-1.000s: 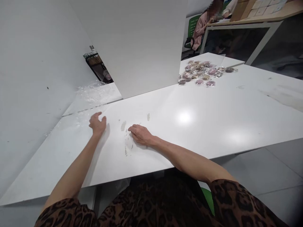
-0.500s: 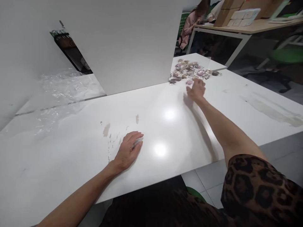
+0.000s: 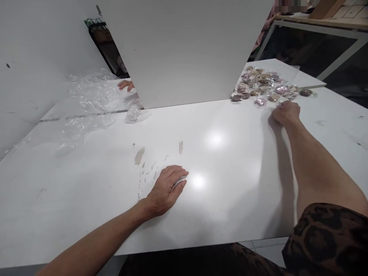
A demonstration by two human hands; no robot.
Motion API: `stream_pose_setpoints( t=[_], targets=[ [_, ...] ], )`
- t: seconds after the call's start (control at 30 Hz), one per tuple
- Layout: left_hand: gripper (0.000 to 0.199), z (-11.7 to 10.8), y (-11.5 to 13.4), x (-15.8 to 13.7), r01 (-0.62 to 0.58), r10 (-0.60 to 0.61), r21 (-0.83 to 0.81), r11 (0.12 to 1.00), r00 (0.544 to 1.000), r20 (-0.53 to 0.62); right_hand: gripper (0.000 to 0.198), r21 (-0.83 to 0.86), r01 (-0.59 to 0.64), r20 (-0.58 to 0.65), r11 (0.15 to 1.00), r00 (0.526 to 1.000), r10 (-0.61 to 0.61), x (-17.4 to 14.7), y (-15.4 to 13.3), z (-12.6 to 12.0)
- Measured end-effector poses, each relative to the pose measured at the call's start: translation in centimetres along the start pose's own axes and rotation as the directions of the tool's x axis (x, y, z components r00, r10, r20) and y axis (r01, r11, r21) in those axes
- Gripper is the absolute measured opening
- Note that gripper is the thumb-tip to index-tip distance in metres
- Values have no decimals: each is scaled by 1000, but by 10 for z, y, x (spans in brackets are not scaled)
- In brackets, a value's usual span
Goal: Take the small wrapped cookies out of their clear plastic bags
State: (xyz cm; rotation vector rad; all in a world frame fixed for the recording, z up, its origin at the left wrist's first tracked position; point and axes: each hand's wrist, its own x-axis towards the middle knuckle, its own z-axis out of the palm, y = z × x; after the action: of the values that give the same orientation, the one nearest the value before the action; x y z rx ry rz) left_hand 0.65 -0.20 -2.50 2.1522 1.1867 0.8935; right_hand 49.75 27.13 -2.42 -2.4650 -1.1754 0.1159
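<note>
Panel [image 3: 184, 53] partly hides a co-worker's hand [image 3: 126, 85] at its left. To its right, the right hand [image 3: 287, 112], fingers mostly out of view, is at the near edge of the wrapped pieces [image 3: 264, 81]; whether it grips one, I cannot tell. In front of it, the left hand [image 3: 165, 189] lies loosely open on the table [image 3: 224, 214]. Clear wrappers [image 3: 314, 94] hold brownish and pink pieces.

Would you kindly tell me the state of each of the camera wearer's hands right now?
Left hand: open, on the white table, nothing visible in its grip.
Right hand: by the wrapped pieces; grip hidden, so it cannot be told.
</note>
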Motion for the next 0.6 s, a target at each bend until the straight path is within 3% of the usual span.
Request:
stream_pose_setpoints(
  t=[0.1,0.2,0.3,0.37,0.47,0.6],
  targets=[
    [27,-1,2,1,3,-3,0,1000,1000,25,44,32,16,-135,999,991,-12,1,-7,-14],
    [27,-1,3,2,25,-25,0,1000,999,34,49,-12,105,-230,994,968,-105,-2,-28,-12],
    [27,-1,3,1,28,-28,4,1000,999,30,45,-84,250,-51,965,966,-254,-9,-50,5],
    [27,0,3,0,6,-7,19,1000,1000,28,52,-138,290,63,947,957,-284,-14,-58,19],
    [26,0,2,-1,-33,31,47,998,999,33,50,-211,279,56,937,960,-273,-17,-59,28],
    [27,0,0,-1,-115,114,64,991,993,28,42,-255,396,117,882,918,-379,-23,-42,15]
  ],
)
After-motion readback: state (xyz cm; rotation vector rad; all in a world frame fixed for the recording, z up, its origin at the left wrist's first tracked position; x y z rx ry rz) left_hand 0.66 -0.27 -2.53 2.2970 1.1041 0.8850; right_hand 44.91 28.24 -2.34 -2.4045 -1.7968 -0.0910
